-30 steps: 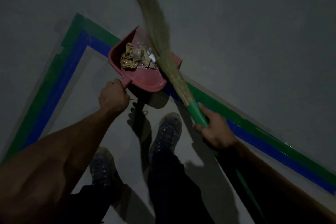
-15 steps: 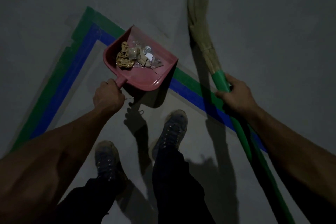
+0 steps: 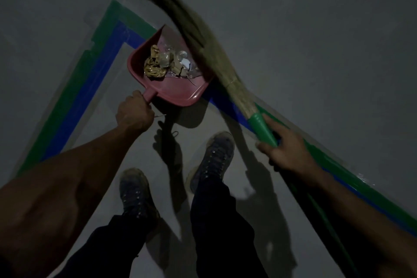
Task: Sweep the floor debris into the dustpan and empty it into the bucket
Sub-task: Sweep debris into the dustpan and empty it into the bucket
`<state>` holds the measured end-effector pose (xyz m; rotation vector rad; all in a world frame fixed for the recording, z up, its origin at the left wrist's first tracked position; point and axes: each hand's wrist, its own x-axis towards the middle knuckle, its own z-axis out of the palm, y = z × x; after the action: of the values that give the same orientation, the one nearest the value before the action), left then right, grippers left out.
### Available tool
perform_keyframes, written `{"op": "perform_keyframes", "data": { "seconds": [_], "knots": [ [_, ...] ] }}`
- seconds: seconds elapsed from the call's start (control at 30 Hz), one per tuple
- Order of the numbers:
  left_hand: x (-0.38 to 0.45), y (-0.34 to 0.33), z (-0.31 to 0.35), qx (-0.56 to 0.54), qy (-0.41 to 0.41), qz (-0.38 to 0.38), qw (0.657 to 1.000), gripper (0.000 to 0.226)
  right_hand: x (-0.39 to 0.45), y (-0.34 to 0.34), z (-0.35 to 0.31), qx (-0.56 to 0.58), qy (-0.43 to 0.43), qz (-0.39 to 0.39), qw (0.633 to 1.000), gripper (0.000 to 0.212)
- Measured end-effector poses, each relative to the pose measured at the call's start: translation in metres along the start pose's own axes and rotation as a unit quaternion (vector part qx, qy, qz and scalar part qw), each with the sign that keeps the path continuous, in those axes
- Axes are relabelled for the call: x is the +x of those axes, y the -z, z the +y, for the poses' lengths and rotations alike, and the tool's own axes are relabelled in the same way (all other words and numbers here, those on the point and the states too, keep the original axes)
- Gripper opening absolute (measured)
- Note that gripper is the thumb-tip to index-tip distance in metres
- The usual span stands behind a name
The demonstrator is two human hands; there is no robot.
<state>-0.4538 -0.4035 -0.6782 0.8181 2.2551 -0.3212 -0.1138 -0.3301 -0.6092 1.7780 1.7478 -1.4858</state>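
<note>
A red dustpan [image 3: 178, 93] lies on the grey floor ahead of me, its mouth facing away. Crumpled golden wrappers, paper scraps and clear plastic bits [image 3: 167, 64] are piled inside it. My left hand [image 3: 134, 114] grips the dustpan's short handle. My right hand [image 3: 286, 149] holds the green handle [image 3: 262, 128] of a straw broom. The broom's bristles [image 3: 196, 31] are blurred and slant up-left across the dustpan's right side. No bucket is in view.
Green and blue tape lines [image 3: 74, 106] form a corner on the floor around the dustpan and run on to the lower right. My two shoes [image 3: 212, 160] stand just behind the dustpan. Bare grey floor lies beyond the tape.
The broom has swung from upright on the right back leftward, so its bristles now cross the dustpan's right side. My right hand came closer in. The dustpan has barely moved.
</note>
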Motion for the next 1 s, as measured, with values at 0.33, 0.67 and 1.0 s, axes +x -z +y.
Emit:
{"op": "perform_keyframes", "data": {
  "seconds": [0.33, 0.67, 1.0],
  "knots": [
    [0.005, 0.007, -0.035, -0.019, 0.029, 0.002, 0.999, 0.03, 0.085, 0.01, -0.055, -0.009, 0.006, 0.014, 1.0, 0.059],
    [0.008, 0.011, -0.041, -0.015, 0.009, 0.009, 1.0, 0.022, 0.015, -0.05, -0.041, -0.086, 0.058, -0.068, 0.992, 0.076],
    [0.003, 0.011, -0.081, -0.033, 0.029, -0.004, 0.999, 0.024, 0.049, -0.016, -0.064, 0.024, -0.008, 0.06, 0.998, 0.062]
  ]
}}
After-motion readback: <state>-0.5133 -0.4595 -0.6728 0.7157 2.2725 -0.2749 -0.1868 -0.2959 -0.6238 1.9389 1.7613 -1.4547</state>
